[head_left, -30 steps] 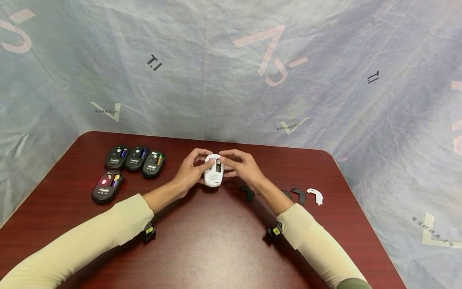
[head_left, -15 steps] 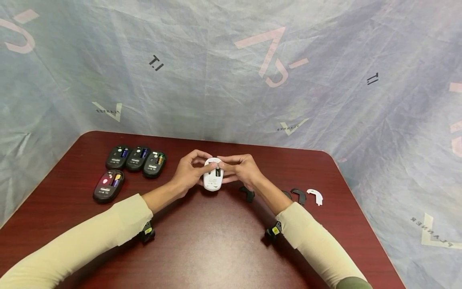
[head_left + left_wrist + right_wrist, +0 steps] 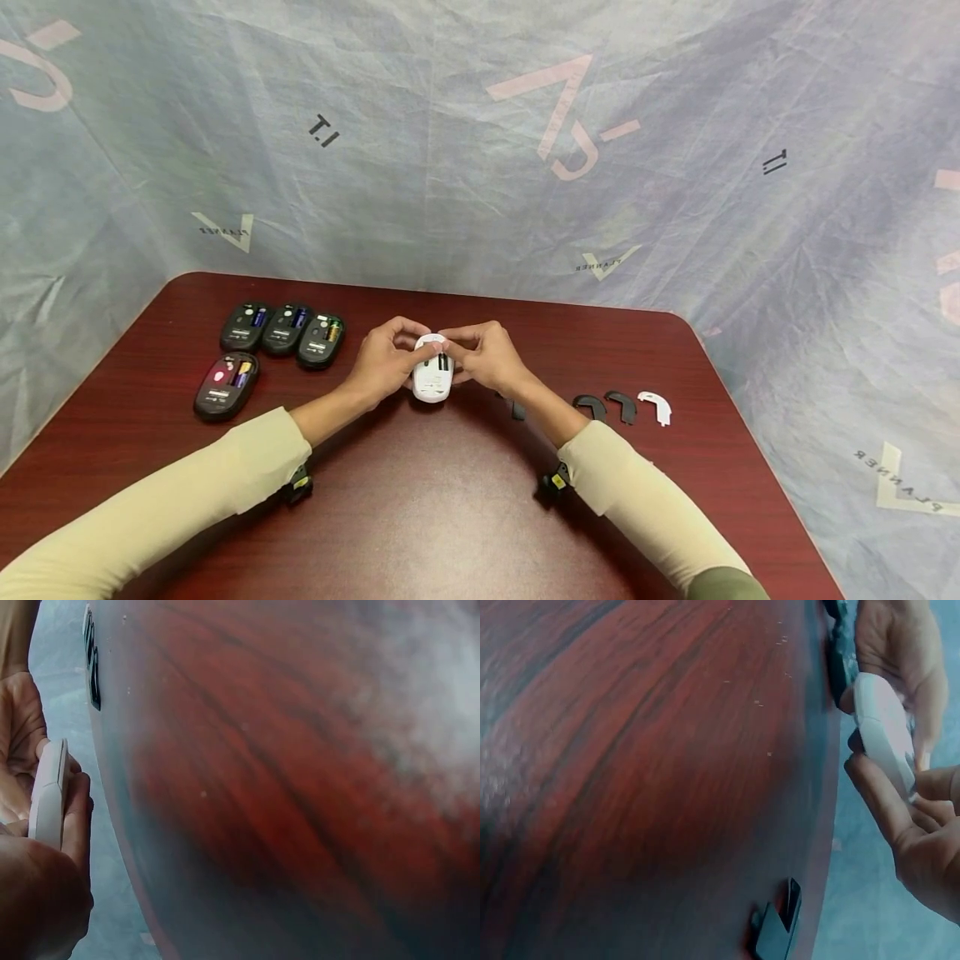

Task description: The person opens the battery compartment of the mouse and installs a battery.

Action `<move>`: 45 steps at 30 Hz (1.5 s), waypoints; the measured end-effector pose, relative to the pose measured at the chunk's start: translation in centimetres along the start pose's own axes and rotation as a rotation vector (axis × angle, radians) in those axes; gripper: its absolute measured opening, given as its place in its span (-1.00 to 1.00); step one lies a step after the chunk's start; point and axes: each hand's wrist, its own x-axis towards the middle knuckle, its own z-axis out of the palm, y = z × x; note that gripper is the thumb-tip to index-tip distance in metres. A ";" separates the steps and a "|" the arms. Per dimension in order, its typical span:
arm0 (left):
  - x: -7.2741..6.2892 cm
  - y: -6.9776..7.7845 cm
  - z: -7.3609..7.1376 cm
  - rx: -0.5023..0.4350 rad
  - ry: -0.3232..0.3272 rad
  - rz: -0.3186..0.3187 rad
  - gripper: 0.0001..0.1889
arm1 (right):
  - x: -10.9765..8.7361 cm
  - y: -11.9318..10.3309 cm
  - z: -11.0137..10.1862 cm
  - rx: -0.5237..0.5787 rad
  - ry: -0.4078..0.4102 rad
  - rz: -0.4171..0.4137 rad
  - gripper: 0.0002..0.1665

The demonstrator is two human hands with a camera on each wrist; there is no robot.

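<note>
Both hands hold a white computer mouse above the table, its underside turned up. Along its left side the left hand grips it, thumb on the underside. From the right, the right hand grips the far end, its thumb at the top of the open battery compartment. A dark battery seems to lie in that compartment, partly covered by the thumbs. In the left wrist view the mouse appears edge-on between the hands. The right wrist view shows the white mouse from its side, fingers beneath it.
Several black mice lie underside up at the table's left, batteries showing. To the right lie a white battery cover and dark covers, one partly hidden by the right forearm. A printed cloth hangs behind the table.
Both hands and the white mouse have shifted slightly left and nearer the body. The right forearm has uncovered one dark cover and hides more of another. Both thumbs stay on the mouse's underside.
</note>
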 end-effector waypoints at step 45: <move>1.5 1.1 -7.5 1.014 -0.077 0.067 -0.64 | 7.2 0.7 7.0 -0.051 0.016 0.106 -0.74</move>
